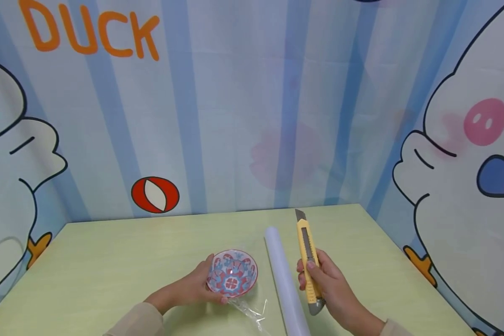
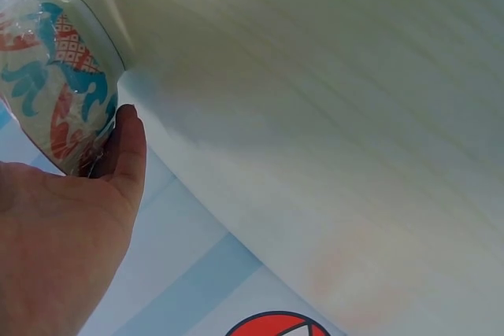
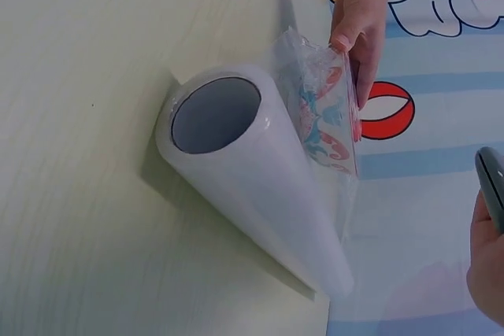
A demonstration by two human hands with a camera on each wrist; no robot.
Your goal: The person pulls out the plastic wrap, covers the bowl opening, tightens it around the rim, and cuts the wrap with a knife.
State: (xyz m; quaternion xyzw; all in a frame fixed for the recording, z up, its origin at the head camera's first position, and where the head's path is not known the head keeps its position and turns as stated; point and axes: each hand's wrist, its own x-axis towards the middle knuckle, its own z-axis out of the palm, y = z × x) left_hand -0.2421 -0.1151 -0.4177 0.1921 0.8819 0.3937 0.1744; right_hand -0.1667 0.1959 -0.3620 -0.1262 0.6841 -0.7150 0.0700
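A small bowl (image 1: 232, 274) with a red and blue pattern sits in my left hand (image 1: 195, 283), its inside turned toward me. The fingers and thumb grip it by its left side. Clear cling film (image 1: 248, 310) covers the bowl and trails from its lower edge; in the right wrist view the film bunches around the bowl's base. My right hand (image 1: 333, 289) holds a yellow utility knife (image 1: 305, 240) upright, thumb on its slider and some dark blade out at the top. Only the knife's grey end (image 3: 490, 182) shows in the right wrist view.
A long white roll of cling film (image 1: 286, 284) lies on the pale green table (image 1: 122, 261) between my two hands, its hollow core (image 3: 216, 116) visible from the near end. A striped cartoon curtain (image 1: 235, 116) hangs behind the table and along both sides.
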